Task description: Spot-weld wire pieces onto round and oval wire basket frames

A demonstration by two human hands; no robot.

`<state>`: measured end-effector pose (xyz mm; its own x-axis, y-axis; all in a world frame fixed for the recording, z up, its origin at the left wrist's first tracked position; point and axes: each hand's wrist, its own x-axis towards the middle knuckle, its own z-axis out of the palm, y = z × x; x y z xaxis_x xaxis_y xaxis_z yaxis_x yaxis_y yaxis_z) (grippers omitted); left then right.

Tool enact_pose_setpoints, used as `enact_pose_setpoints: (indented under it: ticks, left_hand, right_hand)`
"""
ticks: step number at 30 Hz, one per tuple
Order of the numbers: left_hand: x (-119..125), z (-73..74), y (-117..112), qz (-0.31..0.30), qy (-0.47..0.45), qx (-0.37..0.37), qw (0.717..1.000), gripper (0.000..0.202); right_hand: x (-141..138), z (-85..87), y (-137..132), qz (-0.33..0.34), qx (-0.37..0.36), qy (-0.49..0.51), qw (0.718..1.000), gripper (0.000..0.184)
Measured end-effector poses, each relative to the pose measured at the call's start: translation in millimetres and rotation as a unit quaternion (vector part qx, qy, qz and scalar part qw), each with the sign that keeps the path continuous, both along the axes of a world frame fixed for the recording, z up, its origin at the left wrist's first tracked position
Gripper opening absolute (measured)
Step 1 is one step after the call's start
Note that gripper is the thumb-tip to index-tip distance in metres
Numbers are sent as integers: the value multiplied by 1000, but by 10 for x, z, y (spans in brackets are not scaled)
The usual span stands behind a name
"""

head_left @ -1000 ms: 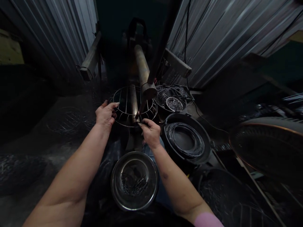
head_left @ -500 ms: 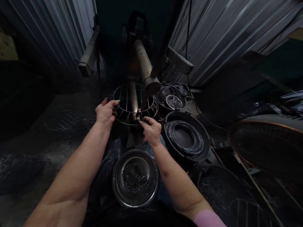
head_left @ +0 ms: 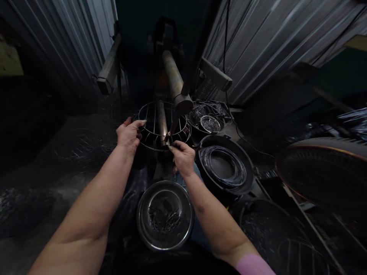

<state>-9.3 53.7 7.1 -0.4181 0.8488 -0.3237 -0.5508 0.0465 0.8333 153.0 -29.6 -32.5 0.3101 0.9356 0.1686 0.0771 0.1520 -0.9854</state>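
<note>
A round wire frame (head_left: 155, 119) is held around the lower metal bar (head_left: 162, 120). Its left edge is gripped by the partly curled left hand (head_left: 128, 133). At its near edge, 2 digits of the right hand (head_left: 183, 156) are pinched by the bar's tip; what is gripped there cannot be told. Nearer, small metal pieces (head_left: 164, 220) are contained in a bowl (head_left: 144, 215).

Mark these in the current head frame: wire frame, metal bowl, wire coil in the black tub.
Wire frame (head_left: 155, 134): head view, near edge of its upper ring.
Metal bowl (head_left: 165, 242): head view, near side of its wall.
Wire coil (head_left: 240, 169): head view, right side of its ring.
</note>
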Motion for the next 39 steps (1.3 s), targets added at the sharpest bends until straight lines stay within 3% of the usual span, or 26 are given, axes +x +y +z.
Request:
enact_pose_setpoints:
  ticks: [5, 9, 14, 17, 19, 21, 23, 24, 26, 28, 31, 33, 35, 39]
  left_hand:
    - [6, -31, -13, -14, -19, -19, 1000, 76]
    - [17, 13, -160, -14, -20, -12, 1000, 77]
    - [-27, -58, -462, -39, -27, 39, 998, 74]
    - [-69, -191, -623, -63, -64, 48, 995, 76]
    - [-89, -268, -721, -79, -81, 49, 992, 75]
    - [-106, -305, -824, -96, -82, 53, 991, 69]
    - [-124, -291, -934, -106, -73, 51, 990, 61]
    - [-136, -267, -985, -108, -65, 47, 991, 57]
    - [-162, -201, -1064, -102, -43, 39, 993, 51]
    - [-184, -130, -1105, -90, -19, 42, 995, 47]
    - [-190, -48, -1128, -81, -6, 44, 996, 40]
    - [-180, -14, -1142, -91, 3, 41, 995, 35]
    - [-166, 6, -1157, -95, 10, 45, 994, 35]
    - [-152, -2, -1212, -58, 10, 33, 998, 41]
  right_hand:
    - [1, 56, -60, 0, 7, 7, 1000, 19]
    - [79, 72, -248, -21, 40, 35, 998, 27]
    - [467, -175, -586, -52, -25, 8, 998, 33]
    - [698, -337, -832, 7, -99, -140, 985, 34]
    - [755, -365, -1001, 78, -132, -324, 933, 39]
    - [733, -316, -1154, 152, -163, -498, 838, 42]
    - [680, -214, -1284, 186, -197, -576, 771, 36]
    - [660, -157, -1340, 186, -207, -583, 763, 31]
    - [657, -65, -1437, 171, -190, -562, 787, 22]
    - [717, -28, -1511, 153, -140, -502, 840, 15]
    - [953, -74, -1540, 72, -80, -314, 943, 10]
    - [1228, -131, -1479, -24, -82, -173, 981, 11]
    - [1584, -182, -1364, -125, -95, -69, 985, 18]
    - [2273, -252, -1097, -241, -94, -17, 966, 23]
